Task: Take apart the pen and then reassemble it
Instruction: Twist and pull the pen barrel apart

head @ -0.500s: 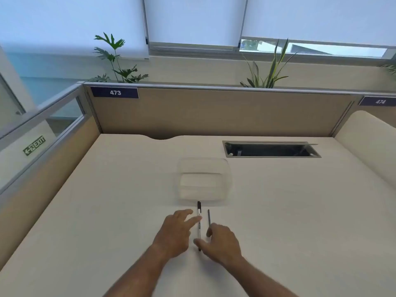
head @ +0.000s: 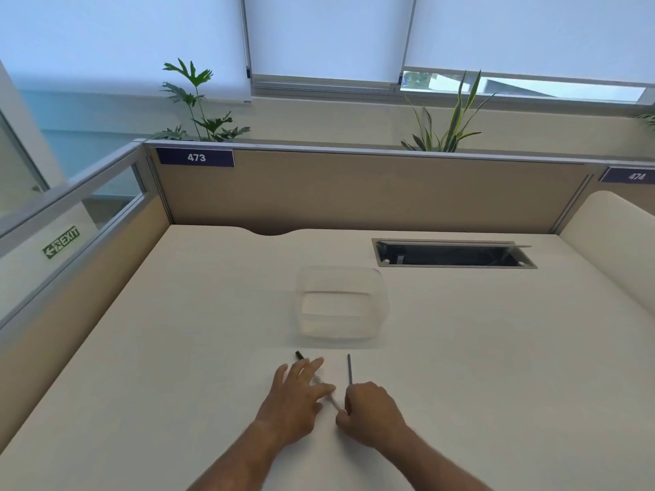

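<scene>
The barrel (head: 324,386) lies slantwise on the desk (head: 177,349), cap end far-left, under the left hand (head: 297,395)'s flat fingers; its near end seems pinched by the right hand (head: 372,409). The refill (head: 350,372) lies just right.

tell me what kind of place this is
Most likely an open-plan office cubicle: a desk with a partition, number tags 473 and 474, and a cable hatch.

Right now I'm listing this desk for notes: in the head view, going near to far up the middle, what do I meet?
Right hand → thin ink refill → clear plastic container → desk partition → window blinds.
</scene>
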`<state>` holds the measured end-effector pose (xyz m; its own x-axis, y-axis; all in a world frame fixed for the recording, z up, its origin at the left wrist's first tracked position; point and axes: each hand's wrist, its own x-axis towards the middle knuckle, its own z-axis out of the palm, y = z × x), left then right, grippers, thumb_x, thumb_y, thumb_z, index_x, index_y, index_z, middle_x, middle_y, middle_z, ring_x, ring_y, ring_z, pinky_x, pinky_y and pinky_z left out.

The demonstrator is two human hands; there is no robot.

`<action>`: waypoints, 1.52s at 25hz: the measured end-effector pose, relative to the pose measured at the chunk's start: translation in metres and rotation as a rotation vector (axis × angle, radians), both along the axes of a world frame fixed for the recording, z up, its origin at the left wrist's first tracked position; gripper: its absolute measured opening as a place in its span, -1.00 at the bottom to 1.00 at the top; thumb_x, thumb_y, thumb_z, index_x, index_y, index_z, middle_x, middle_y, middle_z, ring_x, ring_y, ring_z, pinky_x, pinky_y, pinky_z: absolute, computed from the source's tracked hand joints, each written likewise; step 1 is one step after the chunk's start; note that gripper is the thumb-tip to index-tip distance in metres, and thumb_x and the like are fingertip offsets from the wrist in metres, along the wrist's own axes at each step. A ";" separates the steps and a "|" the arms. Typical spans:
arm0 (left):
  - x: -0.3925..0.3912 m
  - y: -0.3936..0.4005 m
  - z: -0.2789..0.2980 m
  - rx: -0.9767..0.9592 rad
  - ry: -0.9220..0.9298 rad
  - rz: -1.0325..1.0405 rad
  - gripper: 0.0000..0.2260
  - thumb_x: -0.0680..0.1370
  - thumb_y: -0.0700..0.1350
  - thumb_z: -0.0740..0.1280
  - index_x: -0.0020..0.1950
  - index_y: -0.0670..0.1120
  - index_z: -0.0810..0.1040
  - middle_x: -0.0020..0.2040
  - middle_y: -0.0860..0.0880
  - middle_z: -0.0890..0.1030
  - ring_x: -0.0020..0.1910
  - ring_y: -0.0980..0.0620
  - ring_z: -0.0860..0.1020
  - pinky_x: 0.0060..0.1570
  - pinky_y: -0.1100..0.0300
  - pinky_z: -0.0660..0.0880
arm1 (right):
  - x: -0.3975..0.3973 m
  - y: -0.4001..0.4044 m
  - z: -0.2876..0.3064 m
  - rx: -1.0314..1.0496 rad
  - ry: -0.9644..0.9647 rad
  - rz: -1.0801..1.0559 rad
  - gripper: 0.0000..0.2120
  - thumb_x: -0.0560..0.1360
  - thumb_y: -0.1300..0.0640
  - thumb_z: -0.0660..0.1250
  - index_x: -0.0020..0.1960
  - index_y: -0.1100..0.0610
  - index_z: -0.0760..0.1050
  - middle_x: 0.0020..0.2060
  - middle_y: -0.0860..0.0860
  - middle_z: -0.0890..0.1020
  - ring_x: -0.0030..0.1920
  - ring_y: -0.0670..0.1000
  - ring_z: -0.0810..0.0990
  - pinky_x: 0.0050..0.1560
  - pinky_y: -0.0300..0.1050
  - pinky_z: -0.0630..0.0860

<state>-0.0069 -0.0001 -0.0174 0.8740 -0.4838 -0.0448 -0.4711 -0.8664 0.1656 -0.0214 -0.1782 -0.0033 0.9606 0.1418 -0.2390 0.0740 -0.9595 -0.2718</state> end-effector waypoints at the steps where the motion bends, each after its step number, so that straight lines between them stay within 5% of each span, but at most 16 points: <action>1: 0.000 0.001 0.000 -0.012 -0.005 0.005 -0.65 0.60 -0.01 0.22 0.39 0.20 0.36 0.60 0.04 0.06 0.57 0.00 -0.02 0.51 -0.12 -0.09 | 0.001 -0.004 0.002 0.009 -0.010 0.047 -0.76 0.42 -0.02 0.23 -0.11 0.15 0.52 -0.14 0.09 0.64 -0.22 0.08 0.48 -0.21 -0.09 0.41; 4: -0.001 0.000 0.005 -0.083 -0.074 0.015 -0.74 0.55 0.10 0.28 0.23 0.14 0.50 0.51 0.08 0.31 0.52 0.03 0.17 0.48 -0.10 0.01 | 0.006 -0.019 0.011 0.077 -0.063 0.185 -0.79 0.49 -0.03 0.22 -0.08 0.12 0.47 -0.14 0.06 0.59 -0.15 0.10 0.54 -0.15 -0.06 0.41; 6: -0.001 -0.001 0.012 -0.151 -0.168 0.003 -0.78 0.43 0.12 0.44 0.03 0.09 0.61 0.23 0.11 0.60 0.31 0.03 0.48 0.36 -0.07 0.30 | 0.010 -0.030 0.021 0.116 -0.109 0.250 -0.81 0.52 -0.03 0.23 -0.06 0.09 0.46 -0.12 0.04 0.60 -0.14 0.07 0.54 -0.15 -0.11 0.39; 8: -0.002 -0.003 0.018 -0.233 -0.239 0.005 -0.77 0.30 0.08 0.58 -0.16 0.08 0.62 -0.15 0.16 0.67 -0.07 0.07 0.64 0.07 0.08 0.54 | 0.015 -0.037 0.030 0.152 -0.145 0.283 -0.83 0.53 -0.03 0.24 -0.05 0.07 0.47 -0.12 0.03 0.60 -0.17 0.03 0.52 -0.18 -0.17 0.35; 10: -0.001 -0.006 0.024 -0.279 -0.269 0.011 -0.76 0.27 0.02 0.62 -0.23 0.06 0.58 -0.34 0.12 0.62 -0.35 0.07 0.58 -0.28 0.18 0.57 | 0.018 -0.040 0.038 0.173 -0.161 0.297 -0.83 0.54 -0.03 0.27 -0.05 0.06 0.48 -0.13 0.00 0.60 -0.21 -0.03 0.47 -0.17 -0.20 0.36; 13: 0.003 -0.006 0.031 -0.319 -0.295 0.042 -0.77 0.33 -0.03 0.59 -0.23 0.03 0.54 -0.37 0.08 0.58 -0.43 0.04 0.54 -0.49 0.16 0.49 | 0.026 -0.042 0.049 0.159 -0.148 0.272 -0.81 0.53 -0.07 0.31 -0.04 0.05 0.54 -0.13 -0.03 0.63 -0.22 -0.08 0.46 -0.13 -0.15 0.47; 25: 0.015 -0.003 0.044 -0.376 -0.401 -0.070 -0.78 0.32 -0.09 0.60 -0.25 -0.03 0.56 -0.35 0.06 0.60 -0.41 -0.02 0.53 -0.49 0.15 0.46 | 0.049 -0.040 0.071 0.048 0.092 0.250 -0.79 0.59 0.09 0.25 -0.02 0.12 0.65 -0.11 0.12 0.70 -0.12 0.11 0.58 -0.04 0.04 0.55; 29: 0.019 -0.004 0.046 -0.382 -0.400 -0.077 -0.81 0.33 -0.11 0.58 -0.26 -0.04 0.56 -0.35 0.06 0.60 -0.42 -0.03 0.53 -0.50 0.13 0.46 | 0.050 -0.038 0.075 0.053 0.002 0.233 -0.79 0.51 0.19 0.27 -0.07 0.10 0.69 -0.17 0.07 0.74 -0.14 0.09 0.61 -0.10 -0.05 0.58; 32: 0.021 -0.004 0.046 -0.404 -0.358 -0.072 -0.82 0.35 -0.15 0.56 -0.29 -0.06 0.56 -0.38 0.03 0.59 -0.44 -0.05 0.52 -0.53 0.14 0.47 | 0.046 -0.039 0.070 0.061 -0.110 0.238 -0.81 0.46 0.23 0.28 -0.16 0.11 0.68 -0.29 0.08 0.69 -0.25 0.10 0.45 -0.24 -0.11 0.46; 38: 0.027 -0.002 0.053 -0.367 -0.329 -0.119 -0.83 0.41 -0.15 0.50 -0.30 -0.08 0.53 -0.44 0.00 0.57 -0.49 -0.07 0.50 -0.59 0.15 0.44 | 0.041 -0.039 0.064 0.096 -0.245 0.269 -0.78 0.49 0.19 0.29 -0.30 0.16 0.59 -0.39 0.11 0.62 -0.19 0.03 0.43 -0.24 -0.02 0.47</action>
